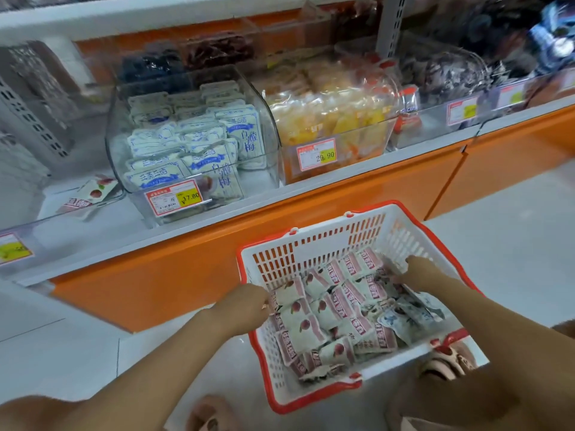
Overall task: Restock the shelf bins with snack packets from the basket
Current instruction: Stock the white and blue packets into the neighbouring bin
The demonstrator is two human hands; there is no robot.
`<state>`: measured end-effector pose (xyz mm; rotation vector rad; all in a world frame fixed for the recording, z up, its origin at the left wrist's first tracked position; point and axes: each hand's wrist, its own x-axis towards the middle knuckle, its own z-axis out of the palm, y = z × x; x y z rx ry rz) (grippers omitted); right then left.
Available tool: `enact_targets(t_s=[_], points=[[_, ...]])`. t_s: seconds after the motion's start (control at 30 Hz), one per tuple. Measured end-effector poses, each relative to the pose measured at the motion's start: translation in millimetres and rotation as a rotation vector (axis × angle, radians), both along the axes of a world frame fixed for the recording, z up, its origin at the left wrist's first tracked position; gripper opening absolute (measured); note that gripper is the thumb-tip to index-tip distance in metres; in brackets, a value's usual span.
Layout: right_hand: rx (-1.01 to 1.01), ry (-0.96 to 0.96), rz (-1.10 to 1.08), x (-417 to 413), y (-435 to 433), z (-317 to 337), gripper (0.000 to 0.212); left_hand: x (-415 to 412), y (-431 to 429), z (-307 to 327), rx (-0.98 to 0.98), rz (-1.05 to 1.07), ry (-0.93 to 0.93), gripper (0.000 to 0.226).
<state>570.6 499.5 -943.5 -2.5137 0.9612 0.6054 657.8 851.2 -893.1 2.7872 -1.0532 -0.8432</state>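
Lying loose in the basket (311, 244), the packets (326, 306) look light, soft and slippery, best pinched at an edge; the left hand (245, 306) pinches one, the right hand (417, 272) curls among them, hold unclear

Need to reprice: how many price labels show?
5 price labels: one far left, one on the blue-white packet bin, one on the yellow packet bin, two further right; blur may hide others.

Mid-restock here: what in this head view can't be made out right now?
All in the head view:
- Left hand and right hand: fingertips buried among the pink packets; grip unclear.
- Top-right bins: blur hides the contents.
- Yellow label: cut off by the left edge.
- Basket floor: covered by packets.
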Motion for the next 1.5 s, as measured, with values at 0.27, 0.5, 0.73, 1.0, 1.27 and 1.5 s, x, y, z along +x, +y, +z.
enact_targets(t_s=[0.27, 0.5, 0.73, 1.0, 1.27, 1.5], points=[[0.07, 0.021, -0.042, -30.6, 5.8, -50.9, 0.07, 4.3, 7.1, -8.9, 0.038, 0.063, 0.066, 0.026], [-0.073, -0.228, -0.005, 0.2, 13.3, -58.9, 0.031, 3.8, 5.6, -14.6, 0.1, 0.019, 0.072, 0.016], [-0.195, -0.262, 0.047, 39.1, 32.8, -36.9, 0.032, -0.8, 2.7, -0.5, -0.099, 0.288, 0.243, 0.037], [0.026, -0.773, 0.323, 76.4, 85.4, 60.5, 0.022, 6.9, -14.2, 39.4, -0.632, 0.883, 0.742, 0.043], [0.367, -1.097, 0.712, 45.0, 140.2, 130.7, 0.015, 3.6, -23.2, 88.0, -1.134, 1.134, 1.245, 0.043], [0.31, -1.267, 0.941, 39.6, 156.0, 158.7, 0.017, 10.3, -17.9, 113.3, -1.154, 0.994, 1.065, 0.039]])
